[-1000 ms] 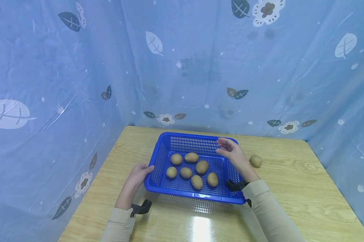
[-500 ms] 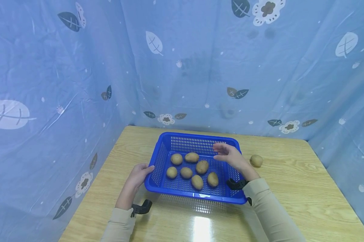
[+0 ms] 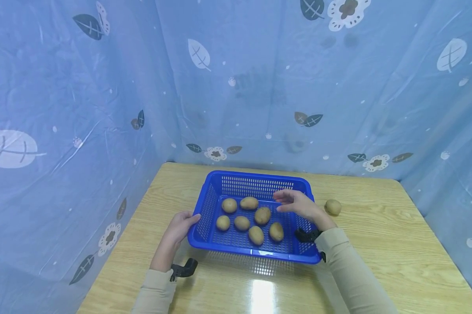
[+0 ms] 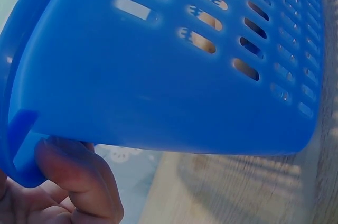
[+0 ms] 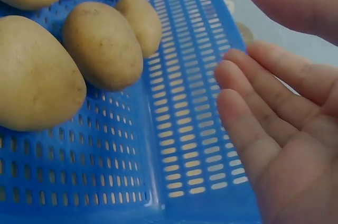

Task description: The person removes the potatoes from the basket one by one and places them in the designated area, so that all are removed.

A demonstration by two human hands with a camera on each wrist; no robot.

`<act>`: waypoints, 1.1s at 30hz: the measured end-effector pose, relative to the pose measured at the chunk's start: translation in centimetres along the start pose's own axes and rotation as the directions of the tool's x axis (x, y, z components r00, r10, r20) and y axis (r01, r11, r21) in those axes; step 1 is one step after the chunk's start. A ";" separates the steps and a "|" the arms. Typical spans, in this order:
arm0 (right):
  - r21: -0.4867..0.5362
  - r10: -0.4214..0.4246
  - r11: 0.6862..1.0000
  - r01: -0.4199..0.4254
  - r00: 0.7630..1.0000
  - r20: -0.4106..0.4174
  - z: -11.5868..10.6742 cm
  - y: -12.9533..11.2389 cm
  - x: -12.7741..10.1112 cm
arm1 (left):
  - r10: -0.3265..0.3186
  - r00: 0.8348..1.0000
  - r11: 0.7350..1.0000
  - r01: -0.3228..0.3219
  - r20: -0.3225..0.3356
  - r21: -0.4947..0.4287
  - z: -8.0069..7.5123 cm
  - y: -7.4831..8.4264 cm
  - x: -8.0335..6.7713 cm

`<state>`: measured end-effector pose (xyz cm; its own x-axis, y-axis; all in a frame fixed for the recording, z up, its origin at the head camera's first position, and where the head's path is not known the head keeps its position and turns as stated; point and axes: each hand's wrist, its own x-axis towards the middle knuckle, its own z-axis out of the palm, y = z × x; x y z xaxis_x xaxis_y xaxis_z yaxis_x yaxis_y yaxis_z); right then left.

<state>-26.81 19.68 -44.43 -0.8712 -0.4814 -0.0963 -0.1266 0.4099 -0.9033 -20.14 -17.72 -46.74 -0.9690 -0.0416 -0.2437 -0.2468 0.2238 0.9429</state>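
A blue plastic basket (image 3: pixel 240 250) with slotted walls holds several potatoes (image 3: pixel 262 216), spread over its floor. My left hand (image 3: pixel 177 227) grips the basket's left rim, thumb on top; in the left wrist view, curled fingers (image 4: pixel 79 174) hook under the lip beside the blue wall (image 4: pixel 132 86). Over the right part of the basket hovers my right hand (image 3: pixel 302 206), its fingers loosely extended and nothing in its grasp. The right wrist view has that palm turned up near the slotted side, apart from the nearest potato (image 5: pixel 103 47).
A lone potato (image 3: pixel 333 207) lies on the wooden table (image 3: pixel 393 244), right of the basket. Blue patterned curtains (image 3: pixel 259 87) enclose the table at the back and both sides. Each wrist wears a black strap, such as the left band (image 3: pixel 184 268).
My right hand has moved from above the basket's back right rim, down and slightly left, over the inside. The left hand keeps its grip, and the potatoes stay where they were.
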 end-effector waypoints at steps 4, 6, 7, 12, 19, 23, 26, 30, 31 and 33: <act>-0.051 0.009 0.999 -0.007 0.999 0.036 -0.1 0.2 0.1 | 0.000 1.000 1.000 0.000 0.001 0.002 0.0 0.0 0.0; -0.082 0.016 0.997 -0.012 0.998 0.054 -0.1 0.1 0.2 | -0.004 1.000 1.000 0.004 0.001 0.007 0.0 0.1 0.0; -0.100 0.020 0.995 -0.013 0.998 0.064 -0.1 0.1 0.2 | -0.005 1.000 1.000 0.005 0.000 0.012 0.0 0.1 0.0; -0.151 0.054 0.988 -0.039 0.993 0.101 0.0 -0.1 0.3 | -0.012 1.000 1.000 0.012 0.001 0.015 0.0 0.2 0.1; -0.179 0.055 0.983 -0.028 0.988 0.147 0.3 0.1 0.5 | -0.016 1.000 1.000 0.016 0.002 0.001 0.0 0.2 0.1; -0.213 0.068 0.977 -0.030 0.982 0.176 0.4 0.3 0.6 | -0.013 1.000 1.000 0.013 0.009 0.001 0.0 0.2 0.1; -0.237 0.083 0.971 -0.036 0.978 0.192 0.5 0.3 0.6 | -0.016 1.000 1.000 0.016 0.008 0.015 0.0 0.2 0.1; -0.266 0.101 0.963 -0.042 0.972 0.214 0.6 0.1 0.5 | -0.016 1.000 0.999 0.015 0.006 0.034 0.0 0.2 0.1; -0.273 0.109 0.961 -0.047 0.970 0.217 0.7 0.1 0.5 | -0.016 1.000 0.999 0.016 0.005 0.034 0.0 0.2 0.1; -0.287 0.127 0.956 -0.061 0.968 0.217 0.8 0.1 0.5 | -0.017 1.000 0.999 0.016 0.005 0.034 0.0 0.2 0.1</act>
<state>-26.90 18.87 -44.84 -0.7564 -0.5822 -0.2983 -0.2045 0.6435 -0.7376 -20.30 -17.68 -46.60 -0.9646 -0.0404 -0.2604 -0.2619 0.2560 0.9305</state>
